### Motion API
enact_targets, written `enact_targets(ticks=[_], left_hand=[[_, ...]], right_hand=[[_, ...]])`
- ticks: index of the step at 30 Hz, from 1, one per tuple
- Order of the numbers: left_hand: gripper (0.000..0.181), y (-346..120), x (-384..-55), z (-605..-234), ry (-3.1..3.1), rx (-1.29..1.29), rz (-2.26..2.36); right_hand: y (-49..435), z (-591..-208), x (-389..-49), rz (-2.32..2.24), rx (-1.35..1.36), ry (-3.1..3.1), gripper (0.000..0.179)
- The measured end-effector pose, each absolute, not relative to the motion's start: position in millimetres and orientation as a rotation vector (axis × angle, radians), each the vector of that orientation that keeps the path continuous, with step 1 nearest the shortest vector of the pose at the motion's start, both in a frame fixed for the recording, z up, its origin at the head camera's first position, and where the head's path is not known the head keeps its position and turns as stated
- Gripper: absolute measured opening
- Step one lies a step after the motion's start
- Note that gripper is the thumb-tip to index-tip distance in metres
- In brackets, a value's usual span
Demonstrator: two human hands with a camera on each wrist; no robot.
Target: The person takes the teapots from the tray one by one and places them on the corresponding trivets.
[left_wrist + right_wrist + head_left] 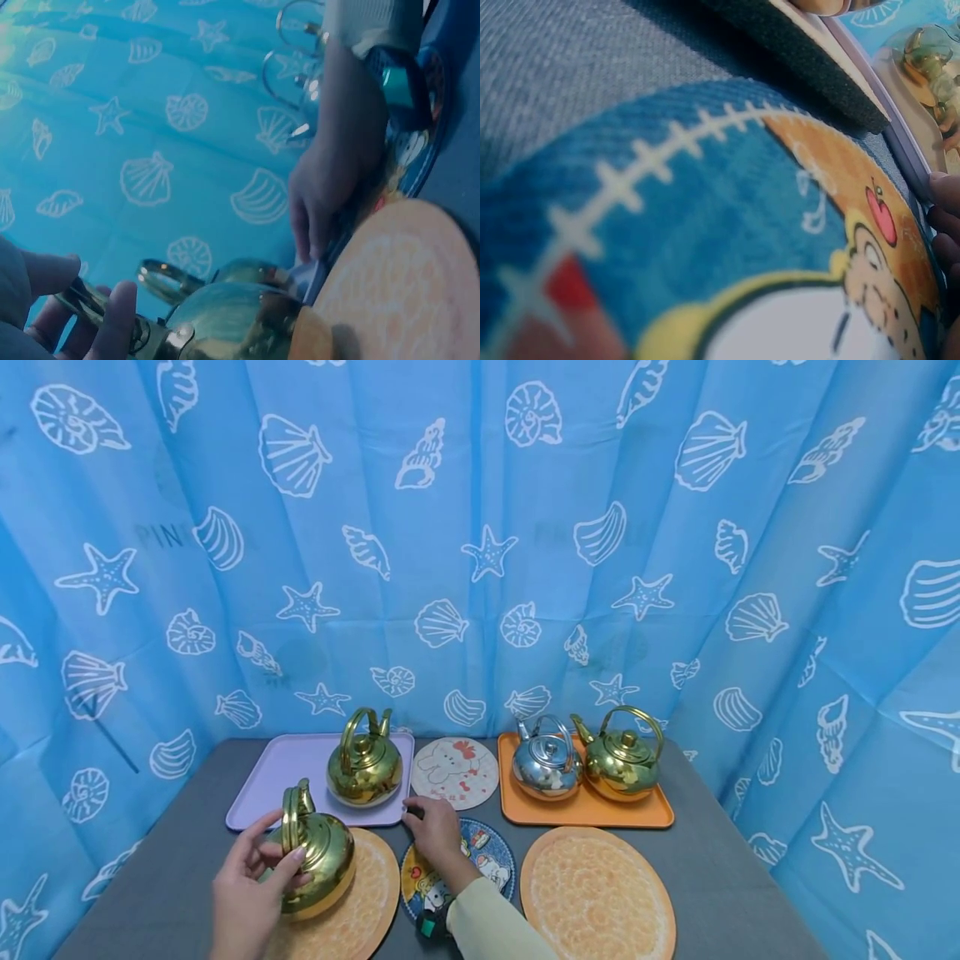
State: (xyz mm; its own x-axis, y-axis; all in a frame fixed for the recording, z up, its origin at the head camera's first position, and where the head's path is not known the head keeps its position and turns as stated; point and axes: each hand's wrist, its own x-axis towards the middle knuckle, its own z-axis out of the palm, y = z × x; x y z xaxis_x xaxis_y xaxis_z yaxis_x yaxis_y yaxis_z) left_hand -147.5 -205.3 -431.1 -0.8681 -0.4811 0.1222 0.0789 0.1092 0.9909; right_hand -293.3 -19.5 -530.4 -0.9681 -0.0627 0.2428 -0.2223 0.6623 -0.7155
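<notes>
My left hand (pixel 255 877) grips the arched handle of a gold kettle (pixel 322 864) over a round orange-patterned mat (pixel 375 885). In the left wrist view, fingers and thumb wrap that handle (pixel 90 304). My right hand (pixel 435 831) reaches across a round blue cartoon mat (pixel 491 852) and pinches the near right corner of a purple tray (pixel 300 810). Its fingers (pixel 946 191) show at the tray's rim in the right wrist view. Another gold kettle (pixel 365 772) stands upright at the right side of the purple tray.
An orange tray (pixel 585 814) at the right bears a silver kettle (pixel 547 764) and a gold kettle (pixel 622 764). Between the trays lies a round rabbit-print mat (pixel 455 772). A second orange-patterned mat (pixel 597 893) lies at the front right. Behind the grey table hangs a blue shell-print curtain (pixel 487 610).
</notes>
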Motion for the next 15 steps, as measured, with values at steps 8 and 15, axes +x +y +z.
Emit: enact_targets(ticks=[8,15], left_hand=[[0.060,-189.5,-145.6,-432.4,-1.917,0.458,-1.782],[0.060,-176.7,-146.2,-434.4,-1.949,0.491,-1.705]], right_hand=[[-19.7,-533.1,-293.6,1.156,0.236,-2.665,0.019],[-19.9,-533.5,-294.2,1.176,0.221,-2.690,0.020]])
